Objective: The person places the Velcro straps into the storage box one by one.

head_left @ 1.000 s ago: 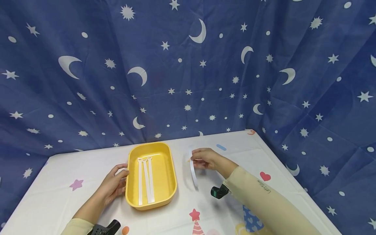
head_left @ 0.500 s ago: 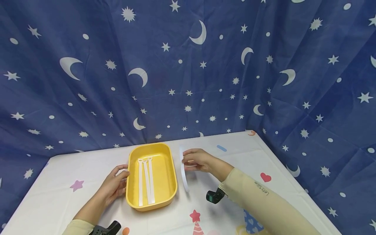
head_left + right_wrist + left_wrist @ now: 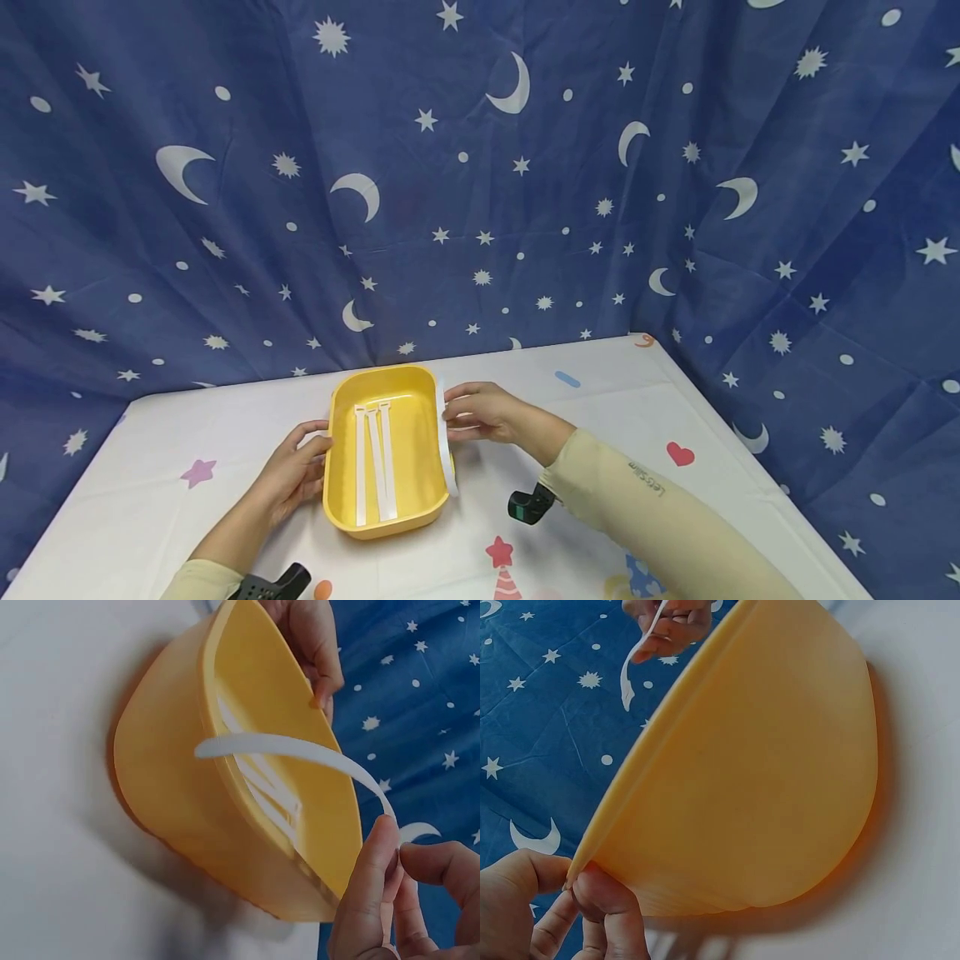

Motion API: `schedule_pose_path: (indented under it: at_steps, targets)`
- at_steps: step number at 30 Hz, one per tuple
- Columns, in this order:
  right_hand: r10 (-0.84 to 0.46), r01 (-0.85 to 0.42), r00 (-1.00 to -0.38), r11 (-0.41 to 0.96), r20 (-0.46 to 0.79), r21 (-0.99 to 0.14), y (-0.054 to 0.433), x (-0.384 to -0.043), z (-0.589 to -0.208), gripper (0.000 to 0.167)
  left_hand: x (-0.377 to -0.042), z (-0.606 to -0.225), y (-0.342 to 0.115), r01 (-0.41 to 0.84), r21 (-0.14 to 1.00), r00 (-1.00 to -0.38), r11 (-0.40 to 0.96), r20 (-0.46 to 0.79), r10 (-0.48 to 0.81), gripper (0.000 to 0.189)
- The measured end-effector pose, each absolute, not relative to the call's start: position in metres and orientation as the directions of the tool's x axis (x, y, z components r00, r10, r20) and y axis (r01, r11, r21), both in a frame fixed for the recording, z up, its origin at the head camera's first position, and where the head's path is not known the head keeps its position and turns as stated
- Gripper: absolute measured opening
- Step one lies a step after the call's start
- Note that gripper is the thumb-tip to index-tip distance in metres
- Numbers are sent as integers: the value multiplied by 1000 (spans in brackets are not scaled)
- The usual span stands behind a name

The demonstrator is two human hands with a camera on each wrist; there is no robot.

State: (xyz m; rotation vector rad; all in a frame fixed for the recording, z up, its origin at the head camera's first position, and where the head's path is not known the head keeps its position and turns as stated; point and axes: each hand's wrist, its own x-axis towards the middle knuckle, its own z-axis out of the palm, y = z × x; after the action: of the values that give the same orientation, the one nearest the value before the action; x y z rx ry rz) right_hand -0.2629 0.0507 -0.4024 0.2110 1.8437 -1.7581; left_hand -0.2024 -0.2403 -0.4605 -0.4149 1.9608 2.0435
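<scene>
My left hand [image 3: 291,471] pinches the left rim of a yellow plastic tray [image 3: 420,450], thumb and fingertip meeting over its edge in the left wrist view. Inside the tray lie a few flat white cable straps [image 3: 361,467], each with a slotted head at the far end. In the head view, another white cable strap [image 3: 444,446] overlaps the tray's right rim, pinched between the thumb and fingers of my right hand [image 3: 483,414]. From the right wrist, this strap [image 3: 300,749] bows in an arc across the tray's opening, its loose end by the near rim.
The tray stands on a white tablecloth [image 3: 570,533] printed with colourful party shapes. Behind it hangs a blue curtain [image 3: 420,200] with moons and stars, which also closes off the right side. A black wrist camera [image 3: 531,504] hangs below the right forearm.
My right hand has moved left with the strap, from beside the tray to over its right rim. The left hand and tray have stayed in place.
</scene>
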Motion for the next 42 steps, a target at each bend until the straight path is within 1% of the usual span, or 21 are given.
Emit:
schedule_pose_path:
  at_steps: [12,25,32,42]
  targets:
    - [-316,481,-803,156,-505,-863,28,-261,-404,29,-203,-462,-241,-391,920,-920,-31,-391,5,49]
    - [-311,437,-823,186,-475,-880,4,-263,-407,28,-205,-462,-242,-393,919,-919,-32,-393,5,48]
    - [-267,398,-854,221,-448,-890,-13,-259,-413,25,-205,-462,-242,-390,921,-921,-28,-390,3,48]
    - [-180,309,-902,364,-392,-879,-29,-252,-419,22,-204,-462,-242,-392,920,-920,-30,-391,7,47]
